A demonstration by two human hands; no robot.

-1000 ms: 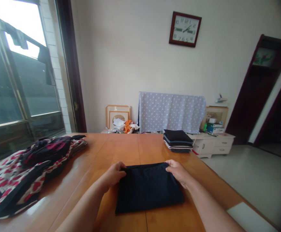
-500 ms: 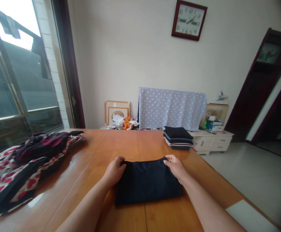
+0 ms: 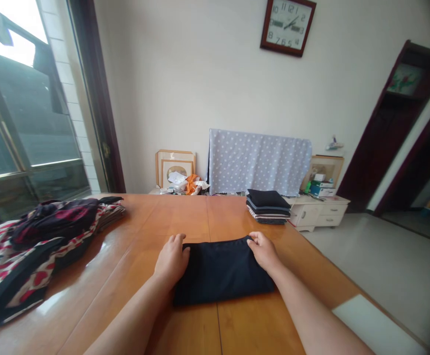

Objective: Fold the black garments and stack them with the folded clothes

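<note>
Red-and-black clothes [image 3: 41,236] lie heaped at the left of the wooden bench [image 3: 137,222]. My left hand [image 3: 171,261] sits on the far left corner of the dark folded cloth [image 3: 222,271], which lies flat mid-bench, its shape unchanged since the last look; only my view has dipped. My right hand [image 3: 262,252] is at the cloth's far right corner. The fingers [image 3: 253,239] of each hand press together on the edge; whether they clamp it, I can't tell. Beyond stands a folded stack [image 3: 268,207].
</note>
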